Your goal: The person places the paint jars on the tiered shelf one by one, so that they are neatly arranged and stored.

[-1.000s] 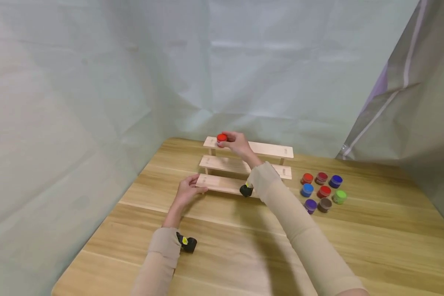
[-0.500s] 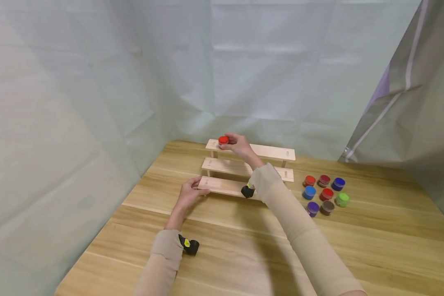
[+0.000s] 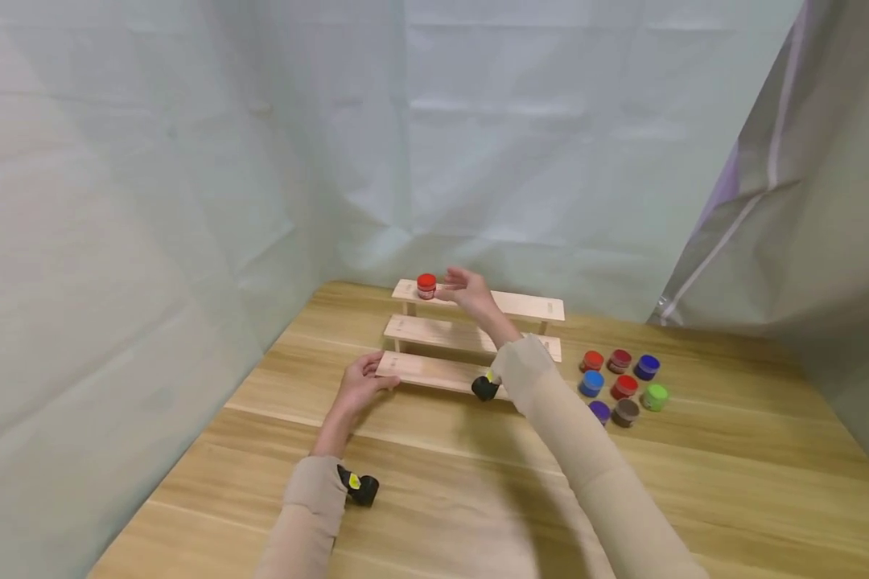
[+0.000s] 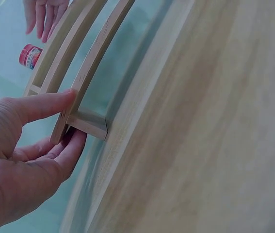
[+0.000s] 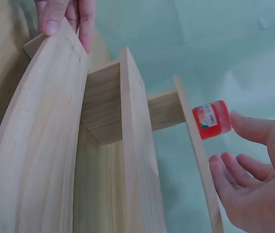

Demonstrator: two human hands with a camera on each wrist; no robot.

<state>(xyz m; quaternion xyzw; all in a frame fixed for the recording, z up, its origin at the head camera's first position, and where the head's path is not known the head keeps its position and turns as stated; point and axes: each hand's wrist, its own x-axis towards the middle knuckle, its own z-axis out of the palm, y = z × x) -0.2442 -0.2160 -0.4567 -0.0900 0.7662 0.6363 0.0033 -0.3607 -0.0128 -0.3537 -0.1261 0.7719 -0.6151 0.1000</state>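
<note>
A red-lidded paint jar (image 3: 426,286) stands upright near the left end of the top tier of a three-tier wooden display shelf (image 3: 434,370). Just to its right is my right hand (image 3: 471,296), fingers spread and holding nothing. In the right wrist view, the thumb of my right hand (image 5: 258,170) is close by the lid of the jar (image 5: 212,120), and the other fingers are apart from it. My left hand (image 3: 360,382) grips the left end of the lowest tier. The left wrist view shows the left thumb (image 4: 50,104) on one side of the board, fingers on the other.
Several paint jars with coloured lids stand on the wooden table (image 3: 420,498) right of the shelf, among them a light green jar (image 3: 654,397), a brown jar (image 3: 626,412) and a blue jar (image 3: 591,383). Pale sheeting (image 3: 492,161) hangs behind and at the sides.
My right hand has let go of the red jar and drawn a little to the right, leaving it on the top tier. My left hand keeps its grip on the lowest tier.
</note>
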